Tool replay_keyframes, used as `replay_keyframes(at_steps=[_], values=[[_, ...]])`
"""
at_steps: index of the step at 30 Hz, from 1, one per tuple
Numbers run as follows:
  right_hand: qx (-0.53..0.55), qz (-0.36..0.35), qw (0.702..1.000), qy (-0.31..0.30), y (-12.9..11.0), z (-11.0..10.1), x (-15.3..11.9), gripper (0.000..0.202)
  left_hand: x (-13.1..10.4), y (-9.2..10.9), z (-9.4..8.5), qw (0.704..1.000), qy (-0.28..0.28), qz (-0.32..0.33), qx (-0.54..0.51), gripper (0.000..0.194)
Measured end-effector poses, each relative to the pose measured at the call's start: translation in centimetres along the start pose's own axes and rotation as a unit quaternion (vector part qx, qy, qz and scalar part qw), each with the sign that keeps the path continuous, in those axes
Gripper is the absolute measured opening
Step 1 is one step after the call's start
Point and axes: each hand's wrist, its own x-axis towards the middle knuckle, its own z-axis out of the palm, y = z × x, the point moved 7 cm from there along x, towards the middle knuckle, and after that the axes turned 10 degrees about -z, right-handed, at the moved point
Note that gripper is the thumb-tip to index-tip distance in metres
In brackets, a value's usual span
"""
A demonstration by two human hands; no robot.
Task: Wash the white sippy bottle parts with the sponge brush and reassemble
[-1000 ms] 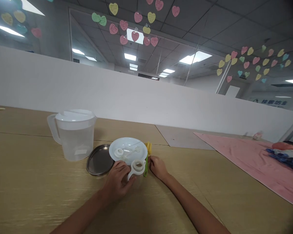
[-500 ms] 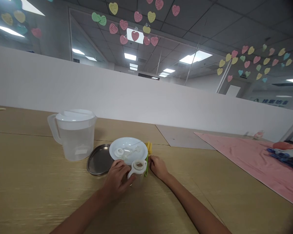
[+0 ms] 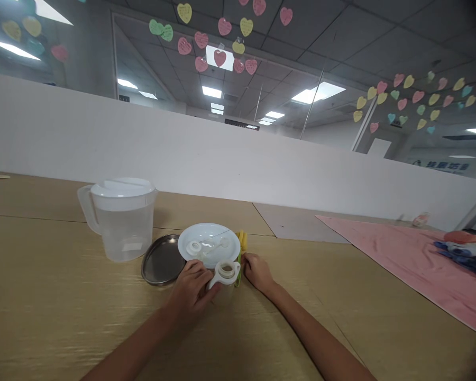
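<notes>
Wooden table [image 3: 63, 317]: left hand [image 3: 192, 293] grips the white bottle [image 3: 224, 278]; right hand [image 3: 257, 272] seemingly pinches the green brush [image 3: 238, 270], which needs lifting first.

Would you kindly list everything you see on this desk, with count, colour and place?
Jug: one, clear with white lid, far left.
Metal plate: one, silver, right of jug.
White plate: one, holding small white parts, overlapping metal plate.
Bottle: one, clear with white handles, before white plate.
Brush: one, yellow-green, right of bottle.
Cloth: one, pink, far right.
Paper hearts: many, mixed colours, overhead.
Left hand: grip on bottle.
Right hand: touching brush.
</notes>
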Motion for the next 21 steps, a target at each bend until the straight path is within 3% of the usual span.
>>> replay_keyframes(at_steps=[8,21], values=[[0.0,0.0,1.0,-0.002,0.02,0.03,0.01,0.029,0.16,-0.22,0.2,1.0,-0.023,-0.012,-0.016,0.031],[-0.002,0.003,1.0,-0.007,-0.08,0.01,0.03,0.028,0.04,-0.52,0.15,0.998,-0.016,-0.022,-0.05,0.033]])
